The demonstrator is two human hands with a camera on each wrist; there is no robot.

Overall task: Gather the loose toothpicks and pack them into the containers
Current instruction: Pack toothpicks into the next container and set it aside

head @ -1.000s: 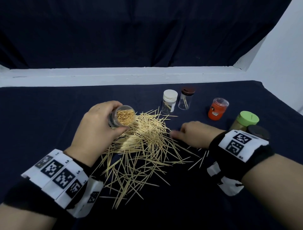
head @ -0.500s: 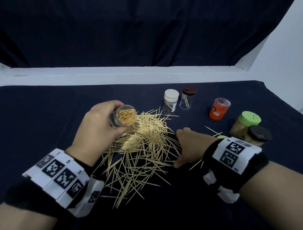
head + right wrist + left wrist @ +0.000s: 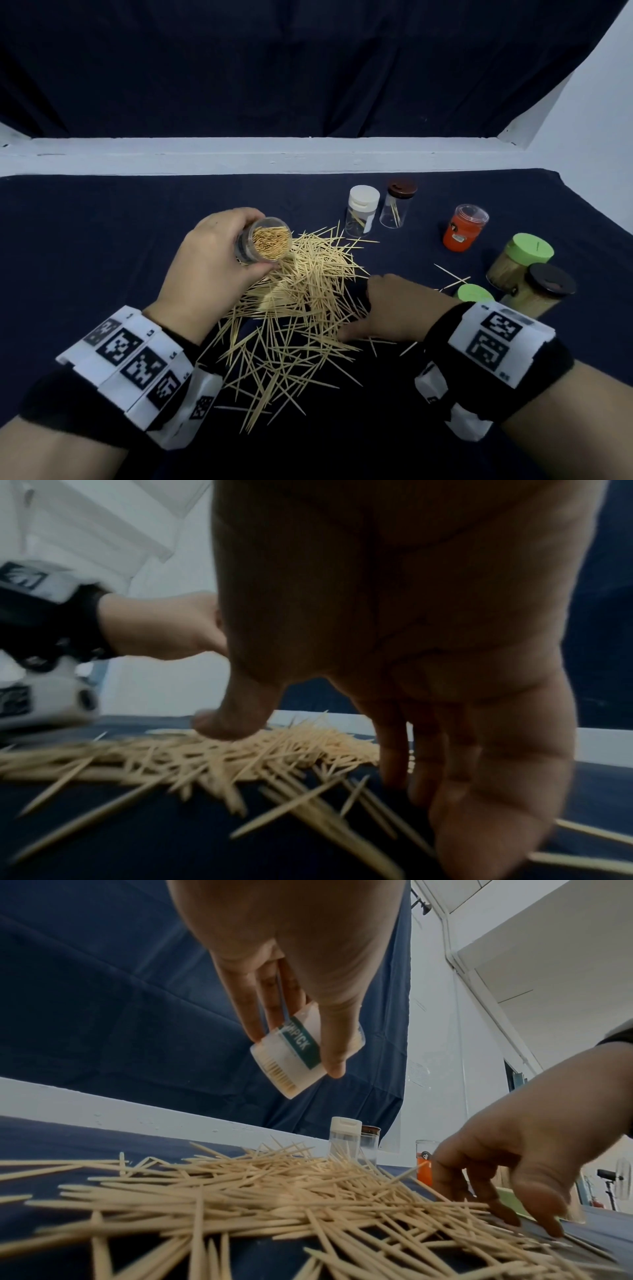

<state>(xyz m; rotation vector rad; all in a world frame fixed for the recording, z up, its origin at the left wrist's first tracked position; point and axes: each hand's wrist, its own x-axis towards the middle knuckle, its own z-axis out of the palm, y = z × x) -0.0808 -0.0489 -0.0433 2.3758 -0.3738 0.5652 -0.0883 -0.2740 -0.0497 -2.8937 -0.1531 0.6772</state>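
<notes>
So the left hand [image 3: 209,267] had its fingers wrapped around a small clear container [image 3: 265,244] packed with toothpicks, tipped with its open mouth toward the camera and held just above the far-left edge of the toothpick pile [image 3: 294,308]; the right hand [image 3: 394,308] was down at the pile's right edge, fingers spread and reaching down onto the sticks, thumb low over them, though that wrist view was blurry so I couldn't tell if it actually pinched any. Beyond the pile stood a white-capped jar [image 3: 362,210] and a brown-capped jar [image 3: 397,205]; right of the pile were an orange jar [image 3: 464,228], a green-lidded jar [image 3: 520,260] and a dark-lidded jar [image 3: 537,294], all on the dark cloth [image 3: 102,240].
</notes>
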